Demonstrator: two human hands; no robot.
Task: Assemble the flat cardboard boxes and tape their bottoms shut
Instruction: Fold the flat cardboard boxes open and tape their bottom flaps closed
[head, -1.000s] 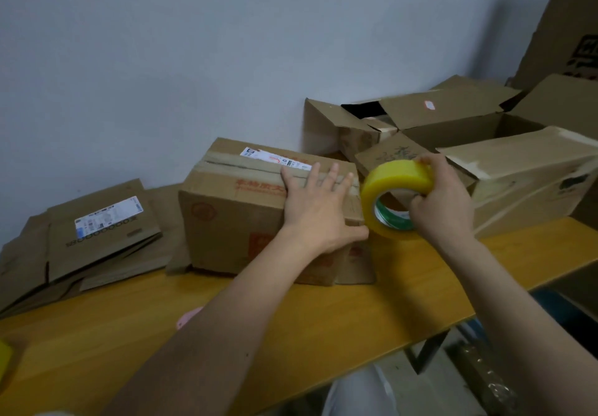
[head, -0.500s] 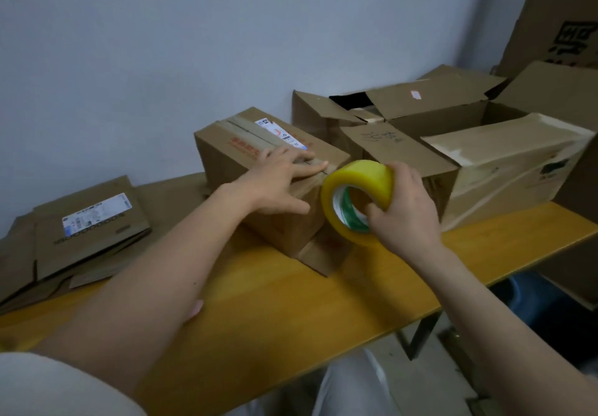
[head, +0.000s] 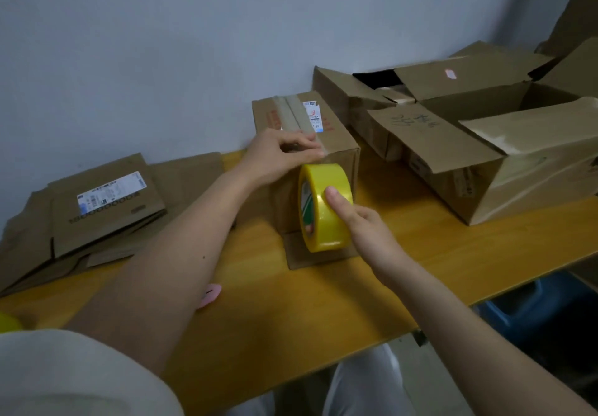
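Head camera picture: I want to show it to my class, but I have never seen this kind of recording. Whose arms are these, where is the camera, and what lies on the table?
There is no machine here. A person wears a camera on the head, looking down at their own bare hands. The left hand presses on the near top edge of a cardboard box standing on the yellow table. The right hand holds a yellow tape roll against the box's near side. Flat boxes lie stacked at the left; open boxes sit at the right. A small pink thing lies partly hidden under the left arm.
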